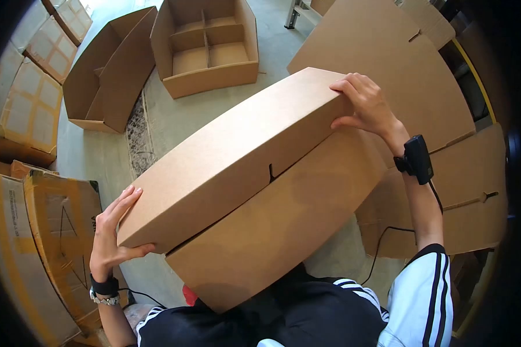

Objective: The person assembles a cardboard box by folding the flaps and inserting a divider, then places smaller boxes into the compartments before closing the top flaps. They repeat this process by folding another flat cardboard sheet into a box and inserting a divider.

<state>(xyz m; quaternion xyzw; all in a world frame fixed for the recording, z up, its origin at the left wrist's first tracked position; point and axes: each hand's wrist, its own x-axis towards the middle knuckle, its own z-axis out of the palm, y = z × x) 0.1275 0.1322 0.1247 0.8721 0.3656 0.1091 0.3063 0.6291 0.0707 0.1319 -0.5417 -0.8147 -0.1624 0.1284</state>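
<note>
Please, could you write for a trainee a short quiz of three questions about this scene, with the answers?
1. True or false: the left hand and the right hand grip the same cardboard box.
2. What is strapped to the right wrist? A) a white glove; B) a black device; C) a wooden ring.
3. Complete: the open box with dividers stands on the ____.

Key: 1 true; 2 B; 3 floor.

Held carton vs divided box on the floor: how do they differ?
Carton is between left hand and right hand; divided box sits on the floor.
Carton shows outer panels, one slotted; divided box shows four open compartments.
Both: brown cardboard.
</note>
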